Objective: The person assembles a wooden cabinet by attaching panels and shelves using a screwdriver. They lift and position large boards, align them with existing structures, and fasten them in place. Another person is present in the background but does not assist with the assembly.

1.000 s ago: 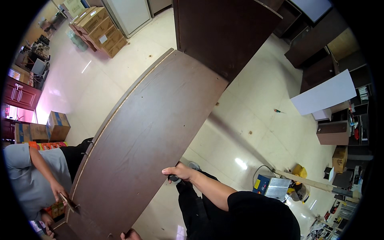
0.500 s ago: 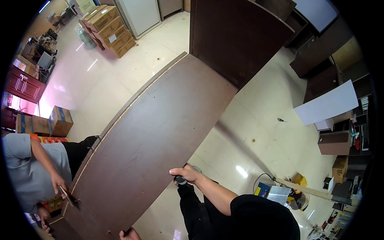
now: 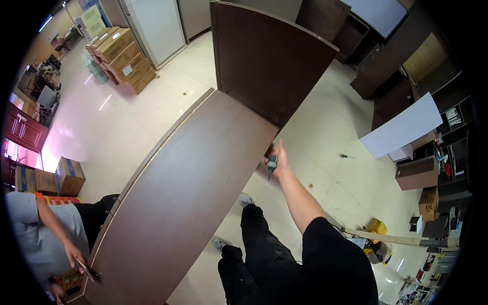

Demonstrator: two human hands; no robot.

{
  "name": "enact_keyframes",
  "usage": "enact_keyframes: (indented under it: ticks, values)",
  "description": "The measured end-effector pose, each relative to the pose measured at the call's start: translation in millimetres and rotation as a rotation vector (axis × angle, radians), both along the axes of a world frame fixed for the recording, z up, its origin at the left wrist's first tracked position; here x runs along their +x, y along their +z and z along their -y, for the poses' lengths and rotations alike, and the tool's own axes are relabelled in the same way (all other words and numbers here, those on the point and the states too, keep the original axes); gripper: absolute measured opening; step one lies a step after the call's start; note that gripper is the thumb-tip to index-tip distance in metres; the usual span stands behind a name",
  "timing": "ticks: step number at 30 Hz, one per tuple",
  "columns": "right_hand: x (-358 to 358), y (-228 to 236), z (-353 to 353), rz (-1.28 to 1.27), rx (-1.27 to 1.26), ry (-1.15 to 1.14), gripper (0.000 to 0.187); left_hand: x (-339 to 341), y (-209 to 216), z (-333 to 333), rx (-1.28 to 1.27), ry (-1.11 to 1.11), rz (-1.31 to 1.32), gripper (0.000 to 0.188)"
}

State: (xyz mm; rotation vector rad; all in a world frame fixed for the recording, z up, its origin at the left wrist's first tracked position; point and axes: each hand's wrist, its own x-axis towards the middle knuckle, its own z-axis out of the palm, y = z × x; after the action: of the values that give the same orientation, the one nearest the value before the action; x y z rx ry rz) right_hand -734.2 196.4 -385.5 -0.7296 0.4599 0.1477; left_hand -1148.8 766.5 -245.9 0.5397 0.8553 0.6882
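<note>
A long dark-brown wooden panel [image 3: 178, 188] with a curved left edge stretches diagonally in front of me. At its far end an upright brown board [image 3: 269, 61] meets it at a corner. My right hand [image 3: 281, 161] is beside the panel's right edge, near that corner. Its fingers are closed round a dark grey hand tool [image 3: 272, 165] with a tapered end, whose exact kind I cannot make out. The index finger or thumb points upward along the board. My left hand is out of view.
A co-worker in a grey shirt [image 3: 56, 229] stands at the left, one hand [image 3: 75, 255] holding a flat thing against the panel. Stacked cartons [image 3: 122, 61] stand at the back left. A screwdriver [image 3: 347, 156] lies on the tiled floor. A white board [image 3: 401, 129] leans among furniture at the right.
My right hand has moved with the tool along the panel's right edge, away from me toward the far corner. My left hand, at the near edge before, has left the view.
</note>
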Motion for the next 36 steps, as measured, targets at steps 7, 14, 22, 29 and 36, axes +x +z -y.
enact_keyframes:
  ticks: [7,14,22,29,36]
  values:
    - [65.9,-2.0,41.2,-0.107,-0.036,0.011,0.047,1.5,-2.1,-0.4,0.068,0.165,-0.195,0.051]
    - [61.7,4.5,56.4,-0.134,0.023,0.157,0.042,9.3,10.2,10.7,0.117,0.2,-0.346,0.055]
    - [70.0,31.5,43.5,0.071,-0.224,0.182,0.057,-0.7,22.3,-18.4,0.278,0.18,-0.427,0.061]
    - [62.2,-1.8,57.1,-0.005,-0.176,0.147,0.049,12.3,19.2,-7.1,0.219,0.23,-0.422,0.067]
    - [56.8,-2.3,53.6,0.026,-0.242,0.046,0.046,21.8,12.0,-13.6,0.173,0.256,-0.356,0.07]
